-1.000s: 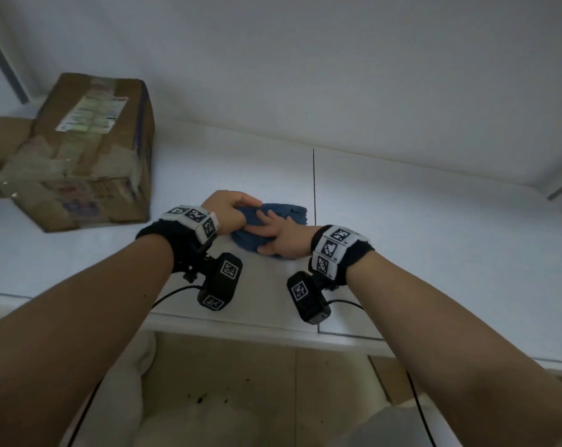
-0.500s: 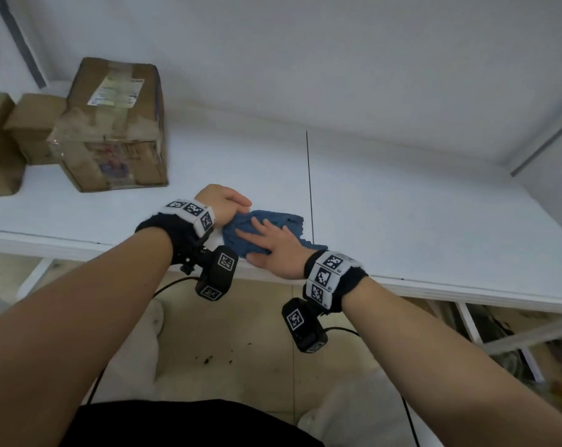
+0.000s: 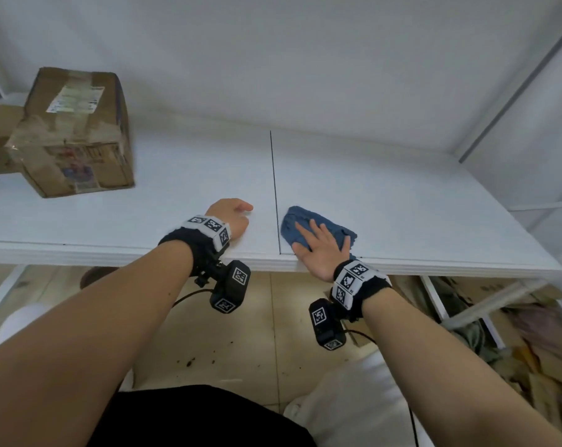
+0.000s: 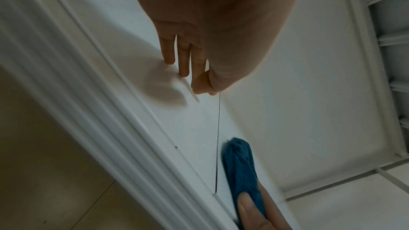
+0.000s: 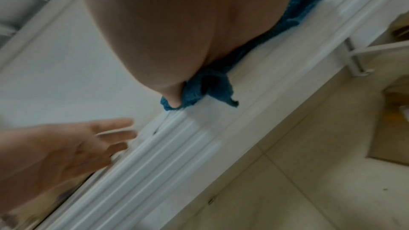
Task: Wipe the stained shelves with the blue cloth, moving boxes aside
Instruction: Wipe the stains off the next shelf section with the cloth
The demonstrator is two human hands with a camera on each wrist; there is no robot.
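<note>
Head view: even, diffuse light, mostly sharp, straight lines bowed at the edges. Wrist views: dimmer, motion-blurred along the shelf (image 4: 276, 80) edge; soft shadow beneath the left hand (image 4: 188, 55).

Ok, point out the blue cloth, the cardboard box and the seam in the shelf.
blue cloth (image 3: 291, 228), head view, bare upper-left fold.
cardboard box (image 3: 79, 130), head view, top face.
shelf seam (image 3: 274, 175), head view, mid-line.

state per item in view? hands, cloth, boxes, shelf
right hand: flat, fingers spread, pressing the blue cloth near the shelf's front edge
left hand: holds nothing, fingers down on the shelf, left of the seam
blue cloth: bunched, right of the seam, one corner over the front edge
cardboard box: closed, taped, at the shelf's left
shelf: white, no stain visible here
</note>
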